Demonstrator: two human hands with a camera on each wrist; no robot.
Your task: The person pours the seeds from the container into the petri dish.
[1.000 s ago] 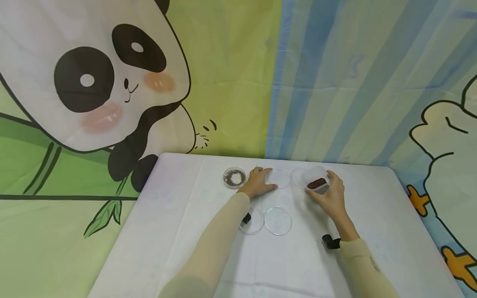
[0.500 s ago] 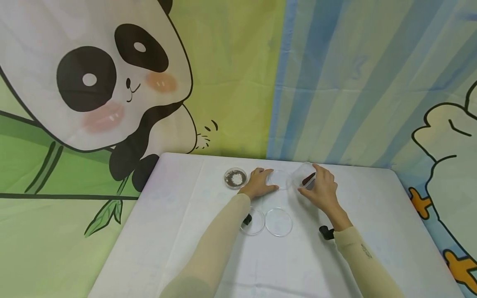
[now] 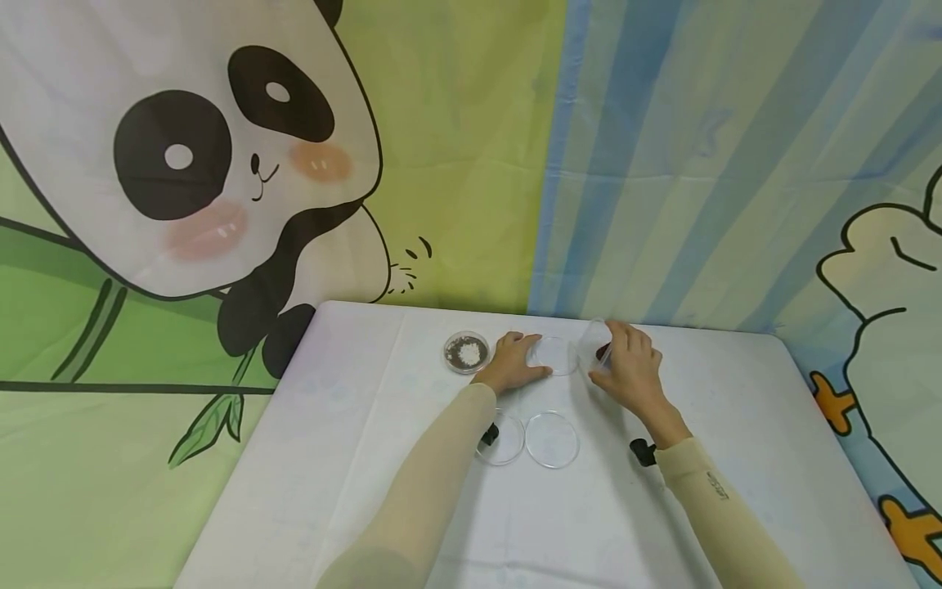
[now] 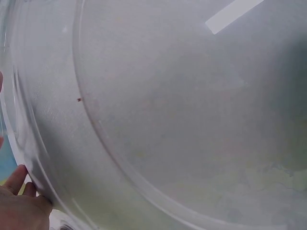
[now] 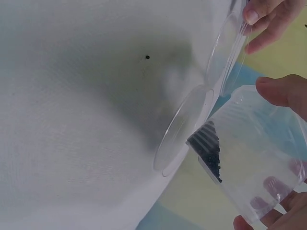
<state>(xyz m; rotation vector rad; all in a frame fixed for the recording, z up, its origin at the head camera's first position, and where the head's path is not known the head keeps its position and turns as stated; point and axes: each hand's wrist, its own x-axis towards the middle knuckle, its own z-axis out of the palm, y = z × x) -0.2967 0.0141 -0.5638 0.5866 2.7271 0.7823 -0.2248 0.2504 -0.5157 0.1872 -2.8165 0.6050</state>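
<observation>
My right hand (image 3: 631, 364) grips a clear plastic box (image 5: 261, 143), tilted on its side. Small dark grains (image 5: 208, 151) are gathered in one corner of it; in the head view they look reddish brown. Below and beside the box lies a clear petri dish (image 5: 184, 129), largely covered by box and hand in the head view. My left hand (image 3: 509, 364) holds the left rim of another clear petri dish (image 3: 555, 356), its thumb and fingers spread around the edge. In the left wrist view part of that hand (image 4: 24, 203) shows at the lower left.
Left of my left hand stands a petri dish with dark grains and white powder (image 3: 466, 353). Nearer to me are two more clear dishes, a left one (image 3: 508, 450) and a right one (image 3: 552, 439). All sit on the white table (image 3: 368, 458), with a printed curtain behind.
My right hand has moved left with the plastic box and tipped it further, over the rightmost back dish. My left hand keeps its place.
</observation>
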